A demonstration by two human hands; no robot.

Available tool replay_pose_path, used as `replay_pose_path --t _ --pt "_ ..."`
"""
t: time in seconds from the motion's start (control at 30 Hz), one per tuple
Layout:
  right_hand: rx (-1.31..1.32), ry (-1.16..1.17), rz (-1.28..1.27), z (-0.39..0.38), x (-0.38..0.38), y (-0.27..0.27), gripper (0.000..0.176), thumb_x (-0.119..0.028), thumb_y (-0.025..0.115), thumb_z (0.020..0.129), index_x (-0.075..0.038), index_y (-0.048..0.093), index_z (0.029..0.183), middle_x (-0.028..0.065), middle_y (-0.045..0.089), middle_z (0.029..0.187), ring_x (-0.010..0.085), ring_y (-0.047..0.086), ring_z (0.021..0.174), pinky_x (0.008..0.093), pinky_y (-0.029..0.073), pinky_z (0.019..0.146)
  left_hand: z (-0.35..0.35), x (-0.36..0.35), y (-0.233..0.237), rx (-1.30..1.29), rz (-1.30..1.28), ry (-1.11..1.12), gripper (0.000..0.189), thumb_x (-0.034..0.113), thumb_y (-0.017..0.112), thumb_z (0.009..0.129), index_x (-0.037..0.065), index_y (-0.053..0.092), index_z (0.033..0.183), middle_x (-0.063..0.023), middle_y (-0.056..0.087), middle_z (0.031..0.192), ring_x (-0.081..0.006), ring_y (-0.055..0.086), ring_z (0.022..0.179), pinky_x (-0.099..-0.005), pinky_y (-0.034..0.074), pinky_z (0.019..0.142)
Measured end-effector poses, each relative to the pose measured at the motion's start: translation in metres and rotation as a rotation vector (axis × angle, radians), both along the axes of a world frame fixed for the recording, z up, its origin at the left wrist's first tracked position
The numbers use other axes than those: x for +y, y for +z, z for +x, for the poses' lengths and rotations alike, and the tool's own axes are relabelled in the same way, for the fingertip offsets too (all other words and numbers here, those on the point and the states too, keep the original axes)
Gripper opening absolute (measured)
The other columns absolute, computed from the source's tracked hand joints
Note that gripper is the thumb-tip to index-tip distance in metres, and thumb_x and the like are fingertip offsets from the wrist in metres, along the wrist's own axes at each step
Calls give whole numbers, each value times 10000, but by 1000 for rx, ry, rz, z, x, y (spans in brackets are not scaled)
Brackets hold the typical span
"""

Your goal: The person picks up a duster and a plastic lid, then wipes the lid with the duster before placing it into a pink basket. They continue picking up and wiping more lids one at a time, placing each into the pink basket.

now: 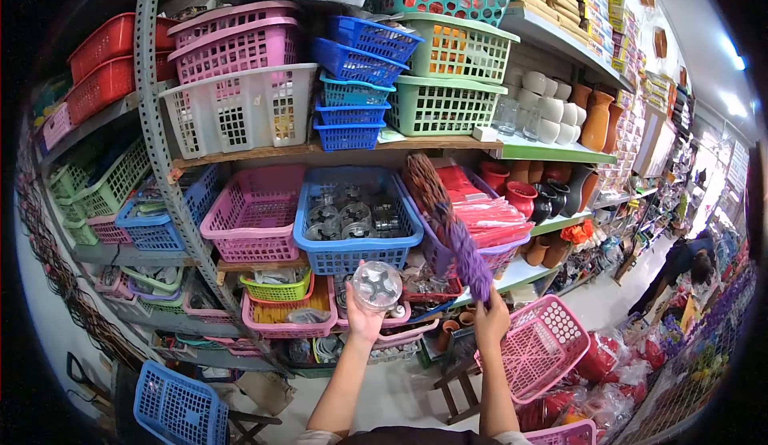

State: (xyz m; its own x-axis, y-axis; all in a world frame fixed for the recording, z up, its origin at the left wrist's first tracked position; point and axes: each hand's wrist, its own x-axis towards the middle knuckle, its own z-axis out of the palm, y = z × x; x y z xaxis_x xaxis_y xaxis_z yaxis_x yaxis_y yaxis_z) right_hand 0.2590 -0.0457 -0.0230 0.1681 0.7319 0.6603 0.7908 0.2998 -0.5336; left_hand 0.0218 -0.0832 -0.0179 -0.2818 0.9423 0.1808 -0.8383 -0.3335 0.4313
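My left hand point(365, 322) is closed round the edge of a clear round plastic container point(377, 285) and holds it up in front of the shelf. A blue basket point(332, 264) with several similar clear round pieces stands just beyond it. My right hand point(491, 325) grips the lower end of a long, shaggy bundle point(470, 261), purple near my fingers and brown toward its far tip. The bundle slants up and left, overlapping a purple basket point(432, 245) with red and pink plastic-wrapped packets point(490, 219).
Metal shelving point(150, 85) carries many stacked baskets. Left of the blue basket sits a pink basket point(254, 241). Vases point(598, 121) line the shelves at right. Low down are a pink crate point(544, 349), a blue crate point(180, 405) and red bagged goods point(600, 357). A person point(680, 269) bends over farther back.
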Motion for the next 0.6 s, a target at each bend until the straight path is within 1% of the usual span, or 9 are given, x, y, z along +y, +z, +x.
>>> replay_pose_path --t 0.13,0.2,0.23,0.27,0.33,0.47,0.5,0.53,0.6 --pt "109 283 84 8 -36 -43 375 -46 594 714 -26 557 1087 192 556 837 375 547 771 421 431 658 -12 4 -4 -16 -11 22 621 579 372 874 194 345 1360 -105 462 1297 -293 459 1184 -477 388 962" --pt "-4 342 99 20 -56 -50 378 -50 604 668 -26 557 1042 182 553 826 371 550 751 420 435 638 -20 5 -17 -22 -68 -1 598 567 367 881 216 332 1365 -95 493 1242 -285 492 1128 -482 402 943" --pt "-181 391 13 27 -65 -49 379 -60 614 650 -19 560 1022 174 558 828 366 556 740 419 439 629 -24 16 -30 -112 14 -83 621 584 386 862 211 340 1357 -71 502 1208 -270 515 1076 -505 410 922" --pt "-357 437 -76 31 -71 -50 381 -70 624 632 -11 562 1003 165 564 831 361 563 728 418 444 621 -24 18 -33 -22 43 1 660 615 395 836 197 356 1345 -40 490 1231 -261 499 1102 -531 399 917" --pt "-260 409 -67 25 -77 -57 380 -78 631 620 -8 567 988 158 566 818 354 567 703 416 444 606 -23 9 -25 85 0 13 674 630 395 826 206 353 1348 -16 460 1282 -252 468 1151 -535 373 939" --pt "-98 362 12 23 -86 -67 360 -91 639 603 -7 581 948 158 582 794 345 576 651 411 453 587 -26 7 -29 -32 -134 -80 619 619 374 844 231 393 1326 -61 480 1265 -249 483 1127 -482 408 918" --pt "-165 447 51 30 -86 -66 361 -87 626 620 -8 586 970 178 597 803 345 588 662 396 462 593 -32 24 -46 -443 532 -556 601 614 390 845 242 405 1316 -83 494 1243 -259 504 1097 -474 421 906" --pt "-164 445 49 30 -87 -66 361 -87 626 620 -8 586 970 178 597 803 345 588 662 396 462 593 -33 36 -66 -18 55 -106 585 596 415 845 249 405 1316 -95 506 1219 -263 524 1066 -457 436 896" --pt "-248 369 -132 27 -92 -57 342 -95 622 625 -3 593 953 184 606 823 340 596 674 382 470 599 -27 17 -43 25 22 -26 587 601 395 846 239 414 1308 -69 499 1236 -255 502 1100 -469 413 918"
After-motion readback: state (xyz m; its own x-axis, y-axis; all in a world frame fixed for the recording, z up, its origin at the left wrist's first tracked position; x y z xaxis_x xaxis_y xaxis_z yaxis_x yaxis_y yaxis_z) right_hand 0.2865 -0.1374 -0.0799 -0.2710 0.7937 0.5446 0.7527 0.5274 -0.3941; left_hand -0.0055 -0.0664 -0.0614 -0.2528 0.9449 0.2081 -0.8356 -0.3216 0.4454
